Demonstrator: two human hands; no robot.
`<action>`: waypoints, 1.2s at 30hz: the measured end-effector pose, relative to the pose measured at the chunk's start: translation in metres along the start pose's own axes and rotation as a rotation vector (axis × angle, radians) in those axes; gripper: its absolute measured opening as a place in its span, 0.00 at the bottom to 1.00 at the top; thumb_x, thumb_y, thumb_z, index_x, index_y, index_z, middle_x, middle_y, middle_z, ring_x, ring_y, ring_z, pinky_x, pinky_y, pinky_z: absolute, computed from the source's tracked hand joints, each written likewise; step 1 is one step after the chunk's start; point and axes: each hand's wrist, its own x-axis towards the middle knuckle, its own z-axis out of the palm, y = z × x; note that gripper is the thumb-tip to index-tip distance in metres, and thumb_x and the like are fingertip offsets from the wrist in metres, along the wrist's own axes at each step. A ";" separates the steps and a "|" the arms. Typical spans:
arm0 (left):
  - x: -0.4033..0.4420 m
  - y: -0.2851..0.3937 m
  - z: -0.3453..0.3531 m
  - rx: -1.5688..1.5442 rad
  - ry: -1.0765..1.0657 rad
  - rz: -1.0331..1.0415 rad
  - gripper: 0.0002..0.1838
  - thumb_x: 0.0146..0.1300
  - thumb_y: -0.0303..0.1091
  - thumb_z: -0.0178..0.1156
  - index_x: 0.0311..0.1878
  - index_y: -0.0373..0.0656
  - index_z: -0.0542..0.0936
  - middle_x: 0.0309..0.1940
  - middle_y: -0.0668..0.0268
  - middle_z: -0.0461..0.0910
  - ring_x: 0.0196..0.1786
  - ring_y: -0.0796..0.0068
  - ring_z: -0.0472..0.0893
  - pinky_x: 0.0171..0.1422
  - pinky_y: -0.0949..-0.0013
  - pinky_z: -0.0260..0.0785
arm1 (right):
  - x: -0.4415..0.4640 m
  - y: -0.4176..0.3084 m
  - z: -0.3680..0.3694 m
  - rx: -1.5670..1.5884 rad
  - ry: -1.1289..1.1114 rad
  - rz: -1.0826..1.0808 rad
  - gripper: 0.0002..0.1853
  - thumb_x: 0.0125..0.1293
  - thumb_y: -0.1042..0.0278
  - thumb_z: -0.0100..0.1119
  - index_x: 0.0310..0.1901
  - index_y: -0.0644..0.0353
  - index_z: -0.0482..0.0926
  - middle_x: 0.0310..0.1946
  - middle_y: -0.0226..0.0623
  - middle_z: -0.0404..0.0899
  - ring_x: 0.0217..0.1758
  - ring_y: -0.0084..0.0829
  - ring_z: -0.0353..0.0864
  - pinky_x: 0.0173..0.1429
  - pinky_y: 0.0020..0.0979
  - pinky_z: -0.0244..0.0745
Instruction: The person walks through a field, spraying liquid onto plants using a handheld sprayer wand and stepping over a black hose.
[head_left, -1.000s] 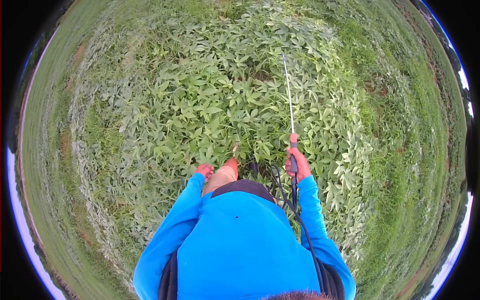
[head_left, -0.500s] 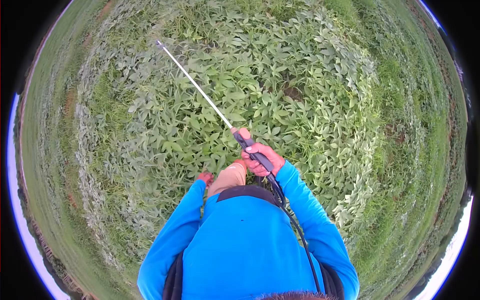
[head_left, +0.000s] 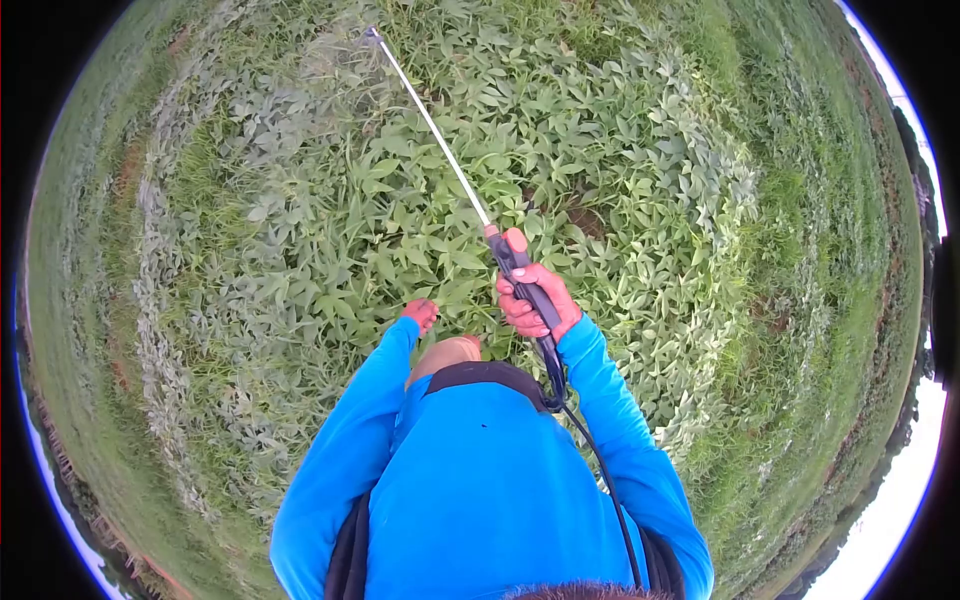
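My right hand [head_left: 535,300] is wrapped round the dark handle of a spray wand [head_left: 440,137], just in front of my body. The wand's pale, thin tube slants forward and slightly left, ending in a small nozzle [head_left: 373,34] above the leaves. Faint mist hangs by the nozzle. From the handle, a black hose [head_left: 600,460] runs back along my right side. My left hand [head_left: 423,315] hangs low at my left, over the leaves, fingers curled in and nothing visible in them.
Leafy crop plants [head_left: 420,230] cover the ground ahead and around me, with grass [head_left: 790,220] among the rows. A small patch of bare soil [head_left: 587,220] shows beyond the wand handle. Dark straps [head_left: 347,560] lie at my sides.
The wand's tip has swung right and farther forward, with my right hand shifting slightly right. My left hand has moved forward, and the leg below shows less.
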 end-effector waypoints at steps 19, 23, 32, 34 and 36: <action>0.003 0.003 0.010 -0.006 -0.040 -0.104 0.13 0.61 0.46 0.53 0.34 0.47 0.76 0.21 0.70 0.73 0.19 0.77 0.69 0.21 0.68 0.60 | -0.146 0.017 -0.017 0.101 0.377 -0.115 0.15 0.61 0.50 0.54 0.32 0.53 0.66 0.17 0.25 0.60 0.10 0.19 0.56 0.10 0.22 0.55; 0.005 -0.004 0.013 -0.035 -0.040 -0.074 0.12 0.61 0.45 0.53 0.33 0.47 0.75 0.21 0.70 0.73 0.18 0.77 0.68 0.21 0.70 0.58 | -0.183 0.020 -0.019 0.146 0.475 -0.124 0.16 0.60 0.50 0.54 0.32 0.55 0.67 0.17 0.27 0.61 0.09 0.20 0.58 0.10 0.23 0.56; 0.014 0.000 0.023 -0.097 -0.038 -0.096 0.12 0.64 0.42 0.51 0.37 0.42 0.75 0.23 0.65 0.74 0.16 0.76 0.68 0.16 0.71 0.57 | -0.205 -0.006 -0.039 -0.006 0.809 -0.270 0.16 0.60 0.48 0.56 0.31 0.53 0.68 0.14 0.24 0.61 0.10 0.18 0.60 0.09 0.21 0.56; 0.018 0.003 0.025 -0.068 -0.018 -0.085 0.13 0.64 0.42 0.51 0.37 0.42 0.75 0.23 0.65 0.74 0.17 0.76 0.68 0.17 0.71 0.57 | -0.195 -0.019 -0.047 -0.105 0.955 -0.308 0.17 0.60 0.48 0.56 0.30 0.52 0.67 0.15 0.24 0.61 0.10 0.18 0.59 0.09 0.21 0.55; 0.021 0.006 0.027 -0.105 -0.001 -0.079 0.13 0.63 0.42 0.52 0.37 0.42 0.75 0.22 0.65 0.74 0.17 0.76 0.68 0.17 0.70 0.57 | -0.187 -0.038 -0.062 -0.096 0.957 -0.333 0.17 0.60 0.47 0.56 0.30 0.51 0.66 0.14 0.24 0.61 0.10 0.18 0.57 0.09 0.21 0.54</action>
